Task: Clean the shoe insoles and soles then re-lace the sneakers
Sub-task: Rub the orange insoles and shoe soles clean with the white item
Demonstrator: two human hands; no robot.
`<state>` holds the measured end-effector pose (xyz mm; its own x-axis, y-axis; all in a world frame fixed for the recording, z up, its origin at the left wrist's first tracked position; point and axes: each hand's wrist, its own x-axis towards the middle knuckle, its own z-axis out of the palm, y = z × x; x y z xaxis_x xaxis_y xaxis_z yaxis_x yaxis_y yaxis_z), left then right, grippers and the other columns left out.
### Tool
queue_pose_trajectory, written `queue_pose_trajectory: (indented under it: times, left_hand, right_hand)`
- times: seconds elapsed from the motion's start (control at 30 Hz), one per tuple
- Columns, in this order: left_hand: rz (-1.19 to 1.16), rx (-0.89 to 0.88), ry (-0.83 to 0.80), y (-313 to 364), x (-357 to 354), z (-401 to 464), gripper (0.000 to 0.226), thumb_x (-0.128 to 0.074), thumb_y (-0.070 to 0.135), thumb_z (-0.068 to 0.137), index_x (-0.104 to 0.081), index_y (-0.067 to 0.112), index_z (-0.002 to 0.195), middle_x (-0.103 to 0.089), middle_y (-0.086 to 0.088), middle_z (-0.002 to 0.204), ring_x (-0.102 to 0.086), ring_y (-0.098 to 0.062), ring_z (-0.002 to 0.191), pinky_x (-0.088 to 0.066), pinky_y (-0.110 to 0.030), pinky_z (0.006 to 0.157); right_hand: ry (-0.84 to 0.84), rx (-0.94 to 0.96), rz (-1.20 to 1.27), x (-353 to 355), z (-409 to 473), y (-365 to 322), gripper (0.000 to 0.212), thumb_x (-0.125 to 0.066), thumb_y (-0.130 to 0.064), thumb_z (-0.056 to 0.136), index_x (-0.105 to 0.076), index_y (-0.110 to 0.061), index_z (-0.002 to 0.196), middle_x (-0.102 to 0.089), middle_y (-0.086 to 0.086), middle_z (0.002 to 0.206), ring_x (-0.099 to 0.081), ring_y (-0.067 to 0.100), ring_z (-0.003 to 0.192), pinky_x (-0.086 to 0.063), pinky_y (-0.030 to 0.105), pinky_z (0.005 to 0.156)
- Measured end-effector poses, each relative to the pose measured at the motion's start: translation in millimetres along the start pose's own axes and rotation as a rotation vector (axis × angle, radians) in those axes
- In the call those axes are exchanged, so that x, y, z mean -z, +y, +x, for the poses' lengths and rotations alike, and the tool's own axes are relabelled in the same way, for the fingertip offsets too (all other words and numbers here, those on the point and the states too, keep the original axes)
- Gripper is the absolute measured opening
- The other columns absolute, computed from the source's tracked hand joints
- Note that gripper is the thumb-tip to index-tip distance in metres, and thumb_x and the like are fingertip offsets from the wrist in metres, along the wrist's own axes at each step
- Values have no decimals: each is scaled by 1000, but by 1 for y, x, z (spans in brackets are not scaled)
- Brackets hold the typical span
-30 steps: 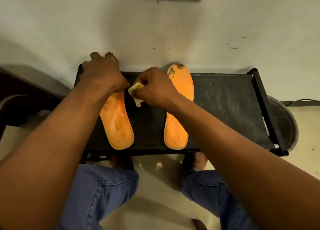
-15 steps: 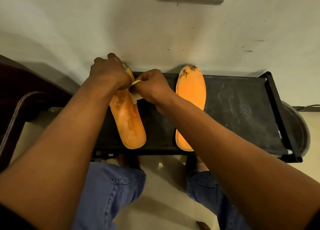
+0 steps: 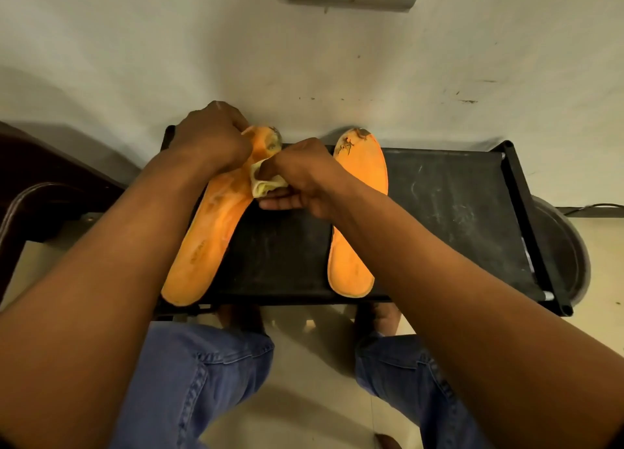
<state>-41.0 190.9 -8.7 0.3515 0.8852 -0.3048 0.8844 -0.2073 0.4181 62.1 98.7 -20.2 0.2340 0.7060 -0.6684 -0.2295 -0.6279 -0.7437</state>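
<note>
Cloth in right grip

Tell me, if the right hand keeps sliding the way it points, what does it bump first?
The right hand, holding the cloth, points left toward the left insole. It would probably meet that insole first, just below the left hand gripping its toe. Depth is hard to judge; the cloth may already touch it.

Both forearms reach forward toward 12 o'clock. The left hand is curled, gripping the insole toe. At its 4 o'clock, the right hand pinches a cloth.
</note>
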Motion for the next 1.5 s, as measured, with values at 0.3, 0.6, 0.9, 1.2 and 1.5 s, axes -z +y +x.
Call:
queue_pose_trajectory:
  times: [0.3,0.6,0.9,1.2,1.5]
  left_hand:
    - [-58,-220,-212,21,-17,-10,38,-67,3,91,-72,23,123,-68,-2,127,-63,-21,113,-52,-34,92]
    - [196,-321,-160,14,-27,-20,65,-85,31,75,-62,21,135,-65,-5,127,-63,-25,111,-51,-35,86]
    - [383,-275,-161,3,-29,-51,99,-86,59,55,-49,22,139,-51,-9,136,-56,-36,118,-55,-52,90]
    - [396,-317,-10,-5,-9,-104,76,-82,63,65,-60,25,128,-61,-2,124,-60,-27,109,-55,-44,82]
    - [390,-265,-108,-15,-41,-65,92,-89,63,51,-60,21,127,-56,-8,122,-56,-31,112,-55,-51,88]
  right_hand:
    - [-199,-185,-344,52,-15,-10,27,-64,5,92,-57,8,118,-70,29,109,-76,36,88,-64,37,68]
    - [68,131,-400,93,-7,-14,29,-76,-6,88,-64,-5,114,-68,17,108,-76,27,82,-63,30,62]
    - [196,635,-899,54,18,23,14,-72,-14,83,-79,-12,94,-73,4,96,-66,17,87,-57,34,72]
    - [248,624,-1094,46,20,30,21,-72,-24,85,-76,-25,106,-70,-2,111,-63,17,99,-58,35,78]
    - [391,602,-1068,44,19,33,20,-69,-24,86,-76,-24,105,-71,-1,104,-63,16,91,-47,27,63]
